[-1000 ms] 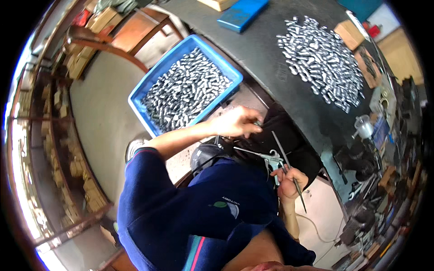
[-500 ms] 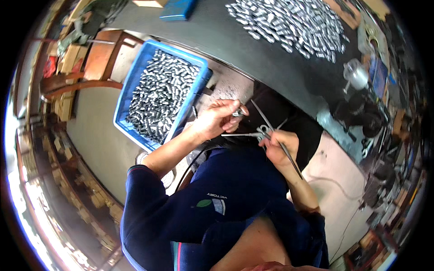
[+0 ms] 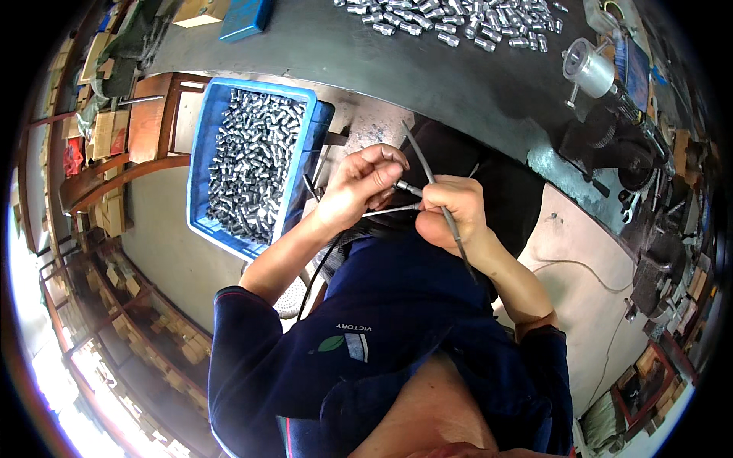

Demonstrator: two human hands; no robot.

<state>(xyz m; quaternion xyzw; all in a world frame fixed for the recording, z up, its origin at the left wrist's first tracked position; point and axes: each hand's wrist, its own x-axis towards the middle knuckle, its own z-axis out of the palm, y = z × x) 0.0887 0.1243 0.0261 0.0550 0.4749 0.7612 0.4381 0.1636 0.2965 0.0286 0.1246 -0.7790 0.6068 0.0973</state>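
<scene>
Because only fingertips hold it, I list one fitting (image 3: 400, 184), beyond the table's (image 3: 458, 95) near edge, as liable to drop. Left hand (image 3: 356, 187): narrow grip, on fitting. Right hand (image 3: 467, 210): grip wrapped round rod (image 3: 450, 221); its tilt could snag the left. Shirt (image 3: 397, 282): printed word, leaf emblem.

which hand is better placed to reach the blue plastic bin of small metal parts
Probably the left hand: it is nearer the blue plastic bin, though it seems to pinch a small silver metal piece. The right hand is farther off, gripping a slender grey metal rod.
</scene>
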